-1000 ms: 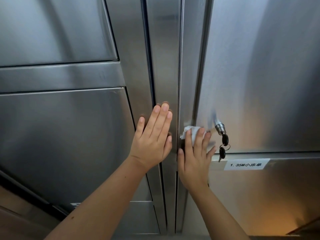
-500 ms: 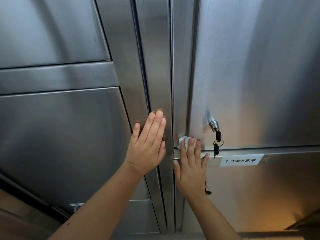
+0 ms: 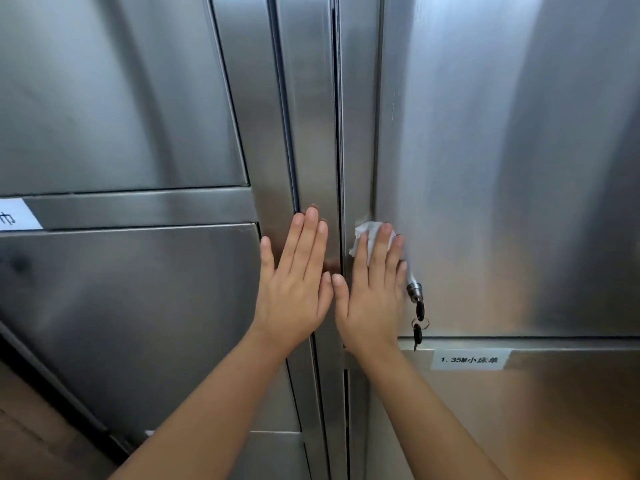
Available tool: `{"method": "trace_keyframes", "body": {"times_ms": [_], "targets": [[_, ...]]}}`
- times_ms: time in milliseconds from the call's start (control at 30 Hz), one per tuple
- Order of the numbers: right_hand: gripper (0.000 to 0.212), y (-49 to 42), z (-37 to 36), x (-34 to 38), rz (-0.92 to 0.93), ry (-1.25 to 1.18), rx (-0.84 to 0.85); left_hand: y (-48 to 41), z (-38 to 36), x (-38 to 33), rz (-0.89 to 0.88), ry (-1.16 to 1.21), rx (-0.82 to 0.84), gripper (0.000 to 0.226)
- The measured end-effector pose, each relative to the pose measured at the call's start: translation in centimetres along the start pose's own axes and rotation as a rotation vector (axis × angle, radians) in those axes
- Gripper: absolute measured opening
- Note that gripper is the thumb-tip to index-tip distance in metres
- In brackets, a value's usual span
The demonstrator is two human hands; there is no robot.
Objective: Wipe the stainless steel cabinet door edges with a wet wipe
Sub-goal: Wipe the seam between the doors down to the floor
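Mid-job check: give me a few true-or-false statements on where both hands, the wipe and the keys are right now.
1. The right hand presses the wet wipe against the cabinet door near its left edge. True.
2. The left hand grips the keys. False: it lies flat on the steel strip; nothing holds the keys.
3. The keys hang from the lock. True.
4. The white label sits above the lock. False: it is below.

Lock (image 3: 413,290) and hanging keys (image 3: 418,332) just beside right hand (image 3: 372,296); smooth cabinet door (image 3: 485,133) above.
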State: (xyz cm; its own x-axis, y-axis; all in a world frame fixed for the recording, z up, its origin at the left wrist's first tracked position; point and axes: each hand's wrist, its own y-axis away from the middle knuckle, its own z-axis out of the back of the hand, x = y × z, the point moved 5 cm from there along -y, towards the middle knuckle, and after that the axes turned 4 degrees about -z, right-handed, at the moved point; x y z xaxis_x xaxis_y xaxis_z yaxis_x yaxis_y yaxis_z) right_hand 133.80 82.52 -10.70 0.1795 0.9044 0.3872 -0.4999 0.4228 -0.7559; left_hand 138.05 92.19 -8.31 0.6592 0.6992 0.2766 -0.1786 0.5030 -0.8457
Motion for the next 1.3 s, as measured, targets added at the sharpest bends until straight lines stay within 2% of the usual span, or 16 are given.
{"method": "trace_keyframes", "body": {"times_ms": [300,733,1067,1300], "targets": [[0.065,-7.6,4.6,2.6,0.128,-0.008,-0.02,-7.3,3.7,2.9,-0.004,-0.008,-0.063,0.061],[0.065,-19.4,12.6,7.2,0.334,0.176,-0.127,-18.6,9.6,7.5,-0.133,-0.021,-0.228,0.055],[0.063,-26.3,17.1,10.3,0.374,0.212,-0.202,-25.6,13.0,9.7,-0.081,-0.004,-0.202,0.055],[0.063,-30.1,19.4,12.0,0.374,0.266,-0.213,-29.6,14.8,11.0,-0.085,0.001,-0.247,0.056]]}}
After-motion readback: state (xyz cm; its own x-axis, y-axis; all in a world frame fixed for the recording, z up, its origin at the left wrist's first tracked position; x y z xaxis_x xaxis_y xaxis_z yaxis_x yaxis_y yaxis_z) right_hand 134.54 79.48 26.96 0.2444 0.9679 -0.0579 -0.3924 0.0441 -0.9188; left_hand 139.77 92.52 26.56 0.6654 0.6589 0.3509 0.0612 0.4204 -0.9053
